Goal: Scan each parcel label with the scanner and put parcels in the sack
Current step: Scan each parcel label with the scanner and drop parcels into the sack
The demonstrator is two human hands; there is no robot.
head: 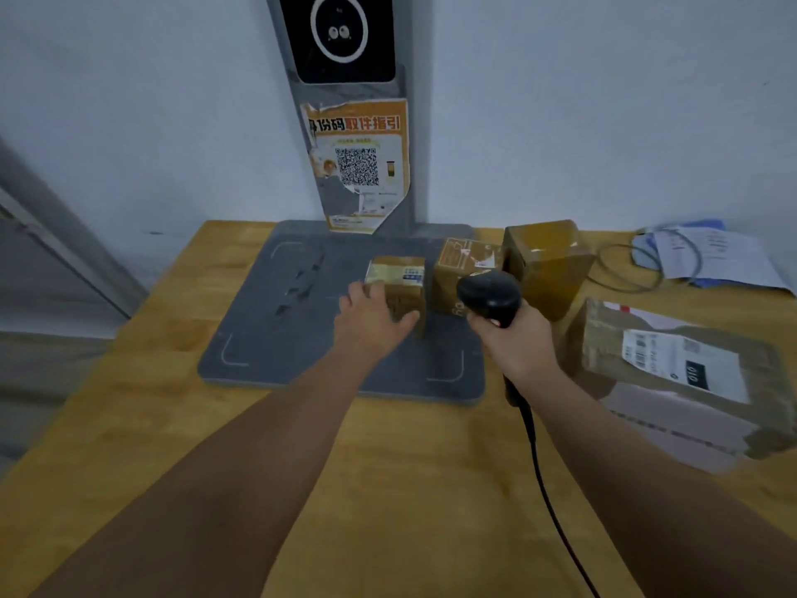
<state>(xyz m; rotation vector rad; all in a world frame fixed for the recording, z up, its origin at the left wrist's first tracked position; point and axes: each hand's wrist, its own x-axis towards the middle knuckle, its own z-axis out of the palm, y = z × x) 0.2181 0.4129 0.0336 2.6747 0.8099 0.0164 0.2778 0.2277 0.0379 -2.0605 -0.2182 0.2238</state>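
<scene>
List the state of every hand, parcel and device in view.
left hand, grips the small parcel
right hand, grips the scanner, head up
small parcel, standing on the grey pad, held
middle parcel, standing, untouched
tall parcel, standing, untouched
large parcel, lying flat, label up
screen, lit
poster, torn

At twelve o'clock the top edge is cutting off the screen (340, 36). Near the centre, the left hand (371, 321) is gripping the small parcel (405, 291) and covering its near-left face. We are missing the middle parcel's (457, 261) lower right behind the scanner (489, 295). The right hand (517, 343) is hiding the scanner's handle. At five o'clock the cable (547, 489) is running off the bottom edge. We are failing to read the blurred label (681, 360) at three o'clock and the papers (716, 256) at two o'clock.
</scene>
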